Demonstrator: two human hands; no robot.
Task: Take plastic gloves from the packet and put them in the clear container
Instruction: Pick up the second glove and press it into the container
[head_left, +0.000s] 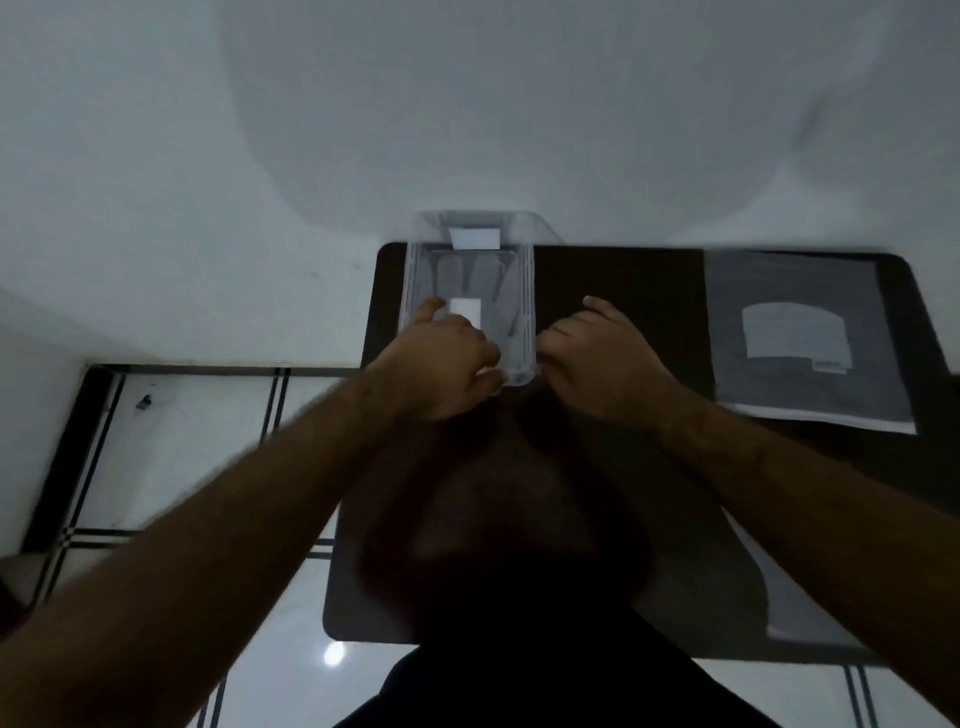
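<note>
The clear container (525, 291) stands at the far left of the dark table (623, 291). Translucent plastic gloves (483, 275) lie inside it, along with a small white label (464, 307). My left hand (447, 358) reaches over the container's near end, index finger pointing inward, the other fingers curled around a pale bit of glove plastic at the near rim. My right hand (605, 353) is curled against the container's near right corner and touches its wall. The grey glove packet (802, 291) with a white label lies flat at the far right of the table.
Another thin plastic sheet (769, 587) lies on the table's near right, partly under my right forearm. A white wall runs behind the table. White floor tiles with dark lines show at the left and below. My dark clothing fills the bottom centre.
</note>
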